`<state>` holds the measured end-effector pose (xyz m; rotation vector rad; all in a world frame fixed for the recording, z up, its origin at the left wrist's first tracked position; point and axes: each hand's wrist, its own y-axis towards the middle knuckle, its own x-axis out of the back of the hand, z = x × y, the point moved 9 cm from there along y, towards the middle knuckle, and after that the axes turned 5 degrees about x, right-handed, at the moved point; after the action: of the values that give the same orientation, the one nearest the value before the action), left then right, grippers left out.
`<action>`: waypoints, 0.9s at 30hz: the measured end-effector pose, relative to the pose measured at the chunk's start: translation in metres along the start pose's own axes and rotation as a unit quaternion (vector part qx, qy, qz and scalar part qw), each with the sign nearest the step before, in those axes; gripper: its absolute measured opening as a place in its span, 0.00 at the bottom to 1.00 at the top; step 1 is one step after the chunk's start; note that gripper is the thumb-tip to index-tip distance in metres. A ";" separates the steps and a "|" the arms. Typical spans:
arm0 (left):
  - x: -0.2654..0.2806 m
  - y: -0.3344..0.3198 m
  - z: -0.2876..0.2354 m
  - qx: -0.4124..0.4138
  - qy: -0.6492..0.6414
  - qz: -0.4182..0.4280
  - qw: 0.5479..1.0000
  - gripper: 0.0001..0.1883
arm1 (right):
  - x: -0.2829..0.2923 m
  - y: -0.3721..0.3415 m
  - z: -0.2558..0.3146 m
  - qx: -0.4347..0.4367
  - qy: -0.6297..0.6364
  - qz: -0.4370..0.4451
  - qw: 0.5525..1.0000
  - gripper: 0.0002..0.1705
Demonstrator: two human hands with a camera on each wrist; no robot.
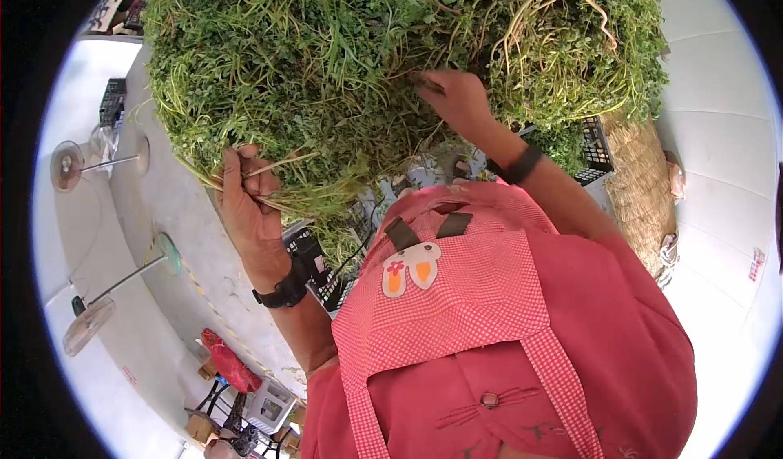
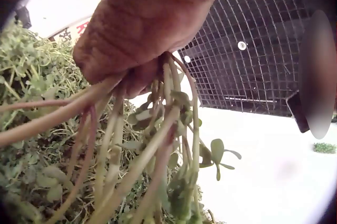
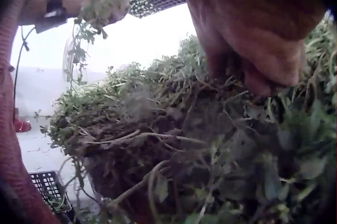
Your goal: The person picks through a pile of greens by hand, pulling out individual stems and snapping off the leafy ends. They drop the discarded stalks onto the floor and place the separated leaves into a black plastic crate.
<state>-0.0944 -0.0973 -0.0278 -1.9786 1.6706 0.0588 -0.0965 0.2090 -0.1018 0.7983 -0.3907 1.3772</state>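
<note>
A big heap of purslane (image 1: 326,75), green leaves on pale and reddish stems, fills the top of the head view. At the heap's near left corner my left hand (image 1: 249,194) grips a small bunch of purslane stems (image 2: 163,103) between thumb and curled fingers. The leafy ends of that bunch hang below the hand in the left wrist view. My right hand (image 1: 461,104) is at the middle of the heap's near side. Its bent fingers (image 3: 258,79) pinch into the purslane there, and the fingertips are partly hidden by leaves.
Black plastic crates (image 1: 598,149) holding greens stand beneath the heap at right, with another crate (image 1: 330,288) by my left forearm. A woven straw roll (image 1: 640,190) is at the right. Stand fans (image 1: 167,253) and a red bag (image 1: 230,361) are off to the left.
</note>
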 end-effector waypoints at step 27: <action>-0.056 0.028 0.029 0.109 -0.252 0.136 0.952 0.12 | 0.166 -0.274 -0.221 -0.248 -0.226 -0.073 0.939 0.28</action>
<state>-0.1247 -0.0365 -0.0422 -1.4083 1.5148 0.4261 0.1541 0.4845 -0.2164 0.6950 -0.9754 0.8861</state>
